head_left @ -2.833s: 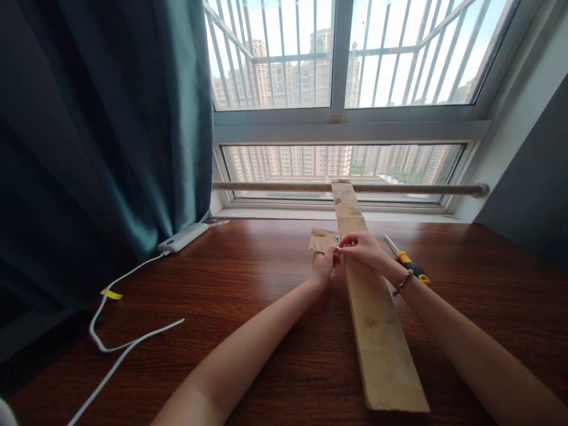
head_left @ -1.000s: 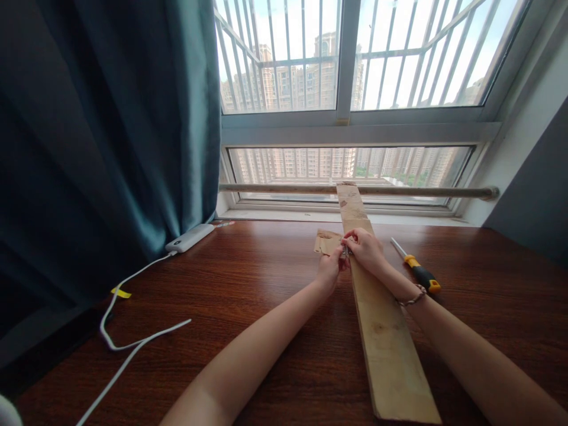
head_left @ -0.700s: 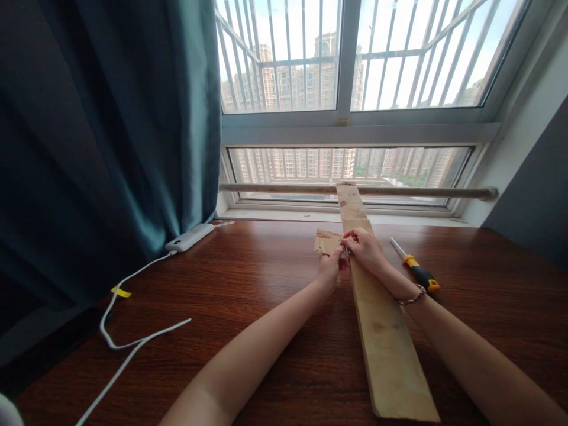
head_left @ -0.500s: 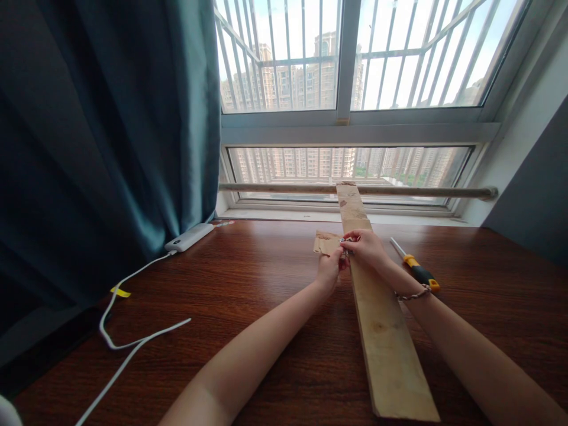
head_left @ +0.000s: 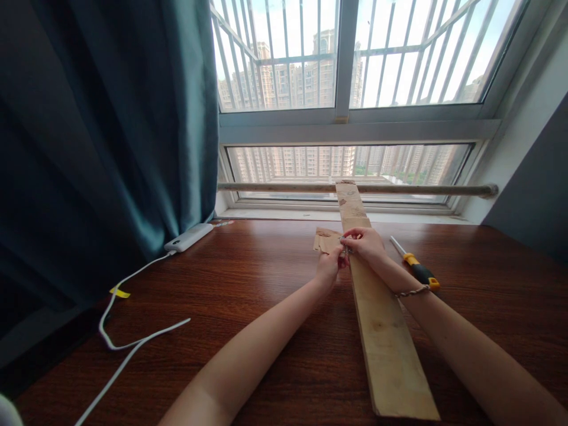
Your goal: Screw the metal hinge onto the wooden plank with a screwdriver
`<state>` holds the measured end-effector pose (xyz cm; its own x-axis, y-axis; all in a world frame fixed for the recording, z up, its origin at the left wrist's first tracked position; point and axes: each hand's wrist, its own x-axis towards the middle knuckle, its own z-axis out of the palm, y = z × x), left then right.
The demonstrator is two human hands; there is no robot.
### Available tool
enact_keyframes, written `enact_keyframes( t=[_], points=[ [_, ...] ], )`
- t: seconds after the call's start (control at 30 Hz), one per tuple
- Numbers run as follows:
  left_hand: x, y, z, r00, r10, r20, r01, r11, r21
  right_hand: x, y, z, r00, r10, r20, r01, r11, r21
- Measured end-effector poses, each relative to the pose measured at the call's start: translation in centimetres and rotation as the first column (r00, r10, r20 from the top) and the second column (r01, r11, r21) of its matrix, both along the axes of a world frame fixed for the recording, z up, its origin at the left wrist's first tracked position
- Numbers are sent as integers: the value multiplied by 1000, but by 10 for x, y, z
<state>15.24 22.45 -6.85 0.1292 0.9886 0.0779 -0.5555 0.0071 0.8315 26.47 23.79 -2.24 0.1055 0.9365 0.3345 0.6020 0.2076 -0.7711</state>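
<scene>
A long wooden board (head_left: 384, 331) lies lengthwise on the table, its far end reaching the rail by the window. My left hand (head_left: 327, 267) is closed at the board's left edge, on small shiny metal pieces (head_left: 347, 247) too small to name. Over the board, my right hand (head_left: 366, 244) pinches at the same metal pieces with thumb and fingertips. A small brown flat piece (head_left: 327, 239), like cardboard or thin wood, lies just beyond my left hand. Fingers partly hide where the metal pieces sit.
A yellow-and-black screwdriver (head_left: 419, 271) lies right of the board. On the left are a white power strip or power bank (head_left: 189, 238), a white cable (head_left: 133, 343) and a yellow tag (head_left: 119, 293). A dark curtain (head_left: 133, 118) hangs there. A rail (head_left: 275, 187) crosses before the window.
The view has shifted very slightly. Both hands stay at the same spot, with only small finger movement around the metal pieces.
</scene>
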Motion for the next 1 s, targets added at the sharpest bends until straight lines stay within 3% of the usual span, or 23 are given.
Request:
enact_keyframes(
  t=[0.4, 0.63, 0.77, 1.0],
  points=[
    [0, -5, 9, 1000, 11, 24, -11, 1000, -15, -1, 1, -3, 1000, -4, -27, 5, 999, 36],
    [0, -6, 8, 1000, -5, 28, 5, 999, -31, -2, -3, 0, 999, -6, -31, 6, 1000, -13],
    [0, -4, 5, 1000, -2, 22, 2, 1000, 6, -3, -4, 3, 998, -48, -30, 47, 997, -56],
    [-1, -5, 7, 1000, -5, 25, 6, 1000, -27, -4, -4, -1, 992, -120, -40, 119, 992, -29]
  ],
)
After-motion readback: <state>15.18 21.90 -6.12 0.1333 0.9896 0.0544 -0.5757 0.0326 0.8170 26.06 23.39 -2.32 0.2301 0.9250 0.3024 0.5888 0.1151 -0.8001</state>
